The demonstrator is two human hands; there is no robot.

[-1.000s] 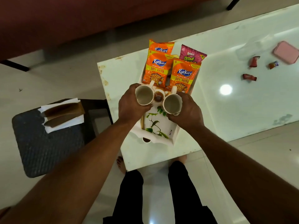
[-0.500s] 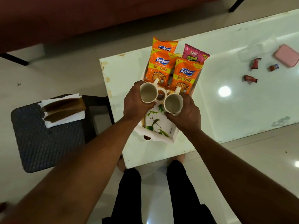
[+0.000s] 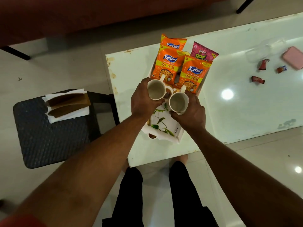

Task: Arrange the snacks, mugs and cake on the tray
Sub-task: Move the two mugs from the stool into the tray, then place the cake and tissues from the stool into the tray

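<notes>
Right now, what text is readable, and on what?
"Kurkure", "5": rear orange packet
"Kurkure MASALA MUNCH 50% EXTRA", "5": left orange packet
Same text: right orange packet
"BINGO! TEDHE", "5": pink packet
Tray print, table wrappers: too small to read.

**Home sitting room**

Reads as a living room. Beyond the fingers (image 3: 193,99), a dark red sofa (image 3: 98,13) on thin black legs over glossy pale floor tiles (image 3: 49,66). Beneath the fingers, a low white surface (image 3: 237,112), chipped at the edges. Left of them, a woven dark stool (image 3: 49,136) bearing folded napkins (image 3: 68,115). Right of them, loose sweet wrappers (image 3: 257,79) and a pink box (image 3: 293,58).
</notes>
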